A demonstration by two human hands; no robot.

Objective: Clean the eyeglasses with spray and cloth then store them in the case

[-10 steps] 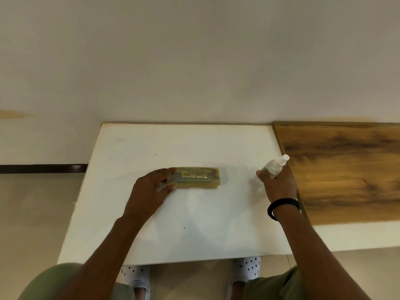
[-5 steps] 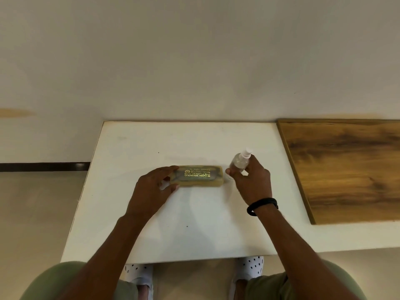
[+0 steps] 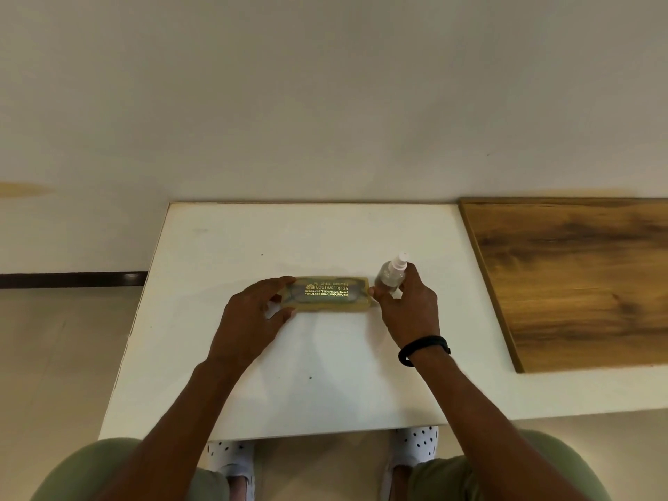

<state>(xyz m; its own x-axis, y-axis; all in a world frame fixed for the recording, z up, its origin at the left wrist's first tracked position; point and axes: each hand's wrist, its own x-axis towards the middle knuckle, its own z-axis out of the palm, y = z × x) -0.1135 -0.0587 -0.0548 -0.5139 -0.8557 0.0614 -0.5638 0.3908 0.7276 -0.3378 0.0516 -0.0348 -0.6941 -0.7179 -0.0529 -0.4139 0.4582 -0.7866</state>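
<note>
A closed olive-green eyeglass case [image 3: 330, 294] with gold lettering lies flat on the white table [image 3: 325, 374], near its middle. My left hand [image 3: 253, 316] holds the case's left end, fingers curled over its far edge and thumb at its near side. A small clear spray bottle [image 3: 392, 271] with a white nozzle stands just right of the case. My right hand [image 3: 408, 305] grips the bottle, and its thumb touches the case's right end. The eyeglasses and the cloth are not in view.
A brown wooden tabletop [image 3: 578, 283] adjoins the white table on the right. A pale wall runs along the table's far edge. The floor lies to the left, and my knees and white spotted shoes [image 3: 231, 464] show below the near edge.
My right hand carried the spray bottle left, from beside the wooden top to right next to the case. My left hand stayed on the case's left end.
</note>
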